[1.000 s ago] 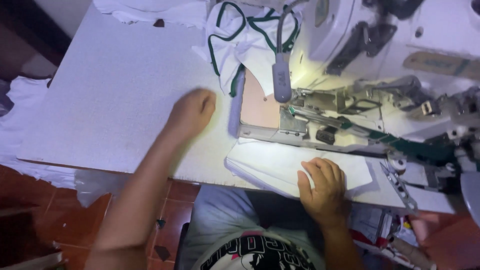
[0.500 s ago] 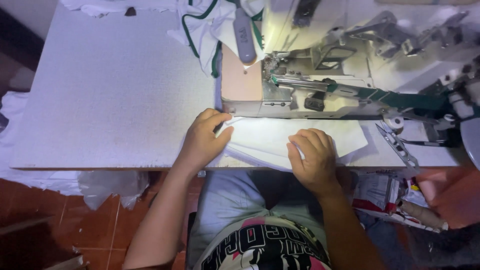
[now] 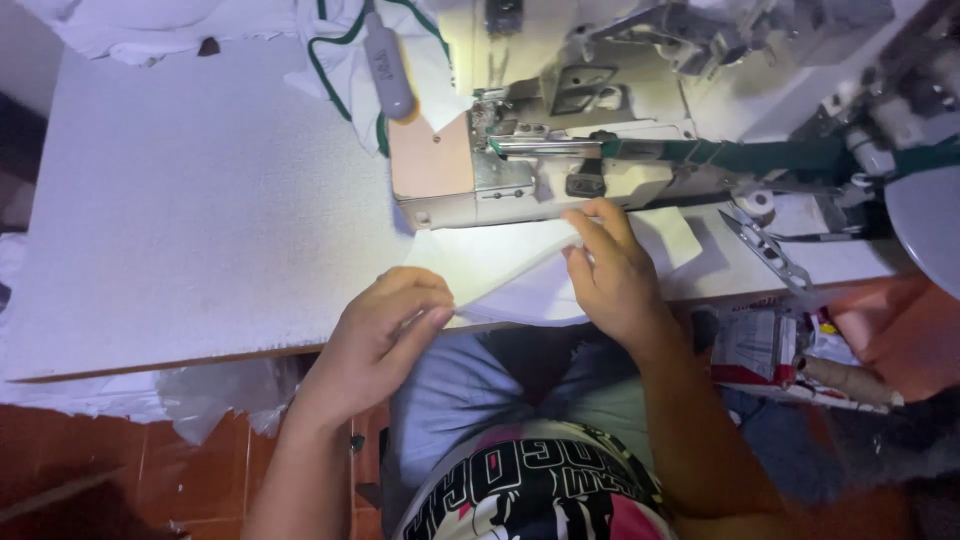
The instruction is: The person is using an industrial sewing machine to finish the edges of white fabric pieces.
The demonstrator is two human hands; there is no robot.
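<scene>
A piece of white fabric [image 3: 505,275] lies at the front edge of the white table [image 3: 200,220], just below the sewing machine [image 3: 600,120]. My left hand [image 3: 385,335] pinches the fabric's near left edge at the table's rim. My right hand [image 3: 610,270] grips the fabric's right part, fingers reaching up toward the machine's bed. A green binding strip [image 3: 720,152] runs across the machine to the right.
White cloth with green trim [image 3: 350,60] is heaped at the back of the table, a grey handle [image 3: 385,65] lying on it. A small scissors-like tool [image 3: 765,250] rests at the right. Boxes and a thread cone [image 3: 800,360] sit under the table's right side. Red tiled floor is at lower left.
My left hand came from the bare table top to the fabric's left edge and pinched it. My right hand moved up from the near edge toward the machine.
</scene>
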